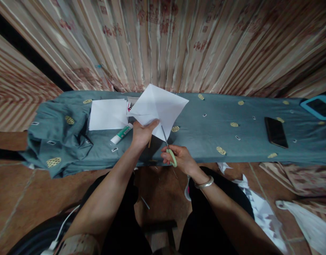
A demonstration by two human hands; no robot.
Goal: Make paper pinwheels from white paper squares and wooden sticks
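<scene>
A creased white sheet of paper (pixel 165 101) is held up over the cloth-covered bench, one corner pointing down towards me. My left hand (pixel 143 132) grips its lower left part, thumb lying on top. In my right hand (pixel 180 156) is a pair of scissors (pixel 172 156) with light green handles, the fingers through and around the loops. The scissor blades reach up to the paper's lower part, near my left thumb; the cut itself is too small to make out. Left of my left hand lie a glue stick (pixel 122 133) with a green label and a stack of white paper (pixel 107 115).
The bench has a teal patterned cloth (pixel 205 138). A dark phone (pixel 276 132) and a blue-framed tablet-like thing (pixel 318 107) lie at its right. Pleated curtains (pixel 163 46) hang behind. Folded white paper pieces (pixel 261 209) and a white bag (pixel 309 223) are on the floor at right.
</scene>
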